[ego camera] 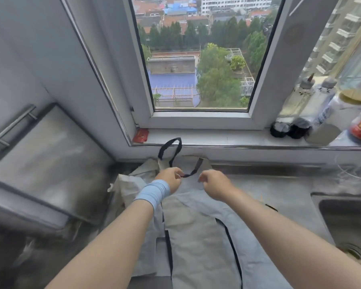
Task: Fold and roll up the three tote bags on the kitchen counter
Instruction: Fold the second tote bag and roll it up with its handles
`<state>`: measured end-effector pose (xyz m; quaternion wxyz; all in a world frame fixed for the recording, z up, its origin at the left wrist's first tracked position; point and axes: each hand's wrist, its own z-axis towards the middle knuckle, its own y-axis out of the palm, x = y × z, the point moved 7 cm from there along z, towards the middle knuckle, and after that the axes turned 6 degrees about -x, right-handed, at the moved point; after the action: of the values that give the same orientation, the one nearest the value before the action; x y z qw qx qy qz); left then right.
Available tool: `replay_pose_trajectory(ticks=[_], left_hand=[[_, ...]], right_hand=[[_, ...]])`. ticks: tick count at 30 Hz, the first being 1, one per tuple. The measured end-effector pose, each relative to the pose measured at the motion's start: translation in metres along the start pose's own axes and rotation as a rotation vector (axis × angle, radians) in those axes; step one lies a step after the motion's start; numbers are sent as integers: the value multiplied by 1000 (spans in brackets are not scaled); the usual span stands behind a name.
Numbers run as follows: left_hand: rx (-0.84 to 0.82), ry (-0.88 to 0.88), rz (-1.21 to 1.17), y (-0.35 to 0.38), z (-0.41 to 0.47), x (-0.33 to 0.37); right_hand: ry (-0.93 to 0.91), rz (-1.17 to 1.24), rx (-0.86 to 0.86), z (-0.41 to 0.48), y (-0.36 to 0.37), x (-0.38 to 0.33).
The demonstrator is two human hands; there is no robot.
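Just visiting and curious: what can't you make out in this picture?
Head view only:
- Right hand: its curled fingers hide any grip on the pale grey cloth tote bag.
- Crumpled cream bags: count unclear, left forearm covers them.
- Windowsill plastic bottles: labels blurred.
- Steel sink: cut by right edge.

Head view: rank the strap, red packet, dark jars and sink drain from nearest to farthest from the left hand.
1. Strap, pinched by the left hand.
2. Red packet, left end of the sill.
3. Dark jars, right on the sill.
4. Sink drain, far right.
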<state>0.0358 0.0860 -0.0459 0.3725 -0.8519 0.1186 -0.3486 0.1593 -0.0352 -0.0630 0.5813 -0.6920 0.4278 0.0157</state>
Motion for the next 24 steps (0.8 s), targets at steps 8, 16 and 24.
replay_pose_trajectory(ticks=[8, 16, 24], left_hand=[[-281, -41, 441, 121, -17, -41], [-392, 56, 598, 184, 5, -36], [-196, 148, 811, 161, 44, -13]], right_hand=[[149, -275, -400, -51, 131, 74], [245, -342, -253, -41, 104, 118], [73, -392, 114, -76, 113, 117]])
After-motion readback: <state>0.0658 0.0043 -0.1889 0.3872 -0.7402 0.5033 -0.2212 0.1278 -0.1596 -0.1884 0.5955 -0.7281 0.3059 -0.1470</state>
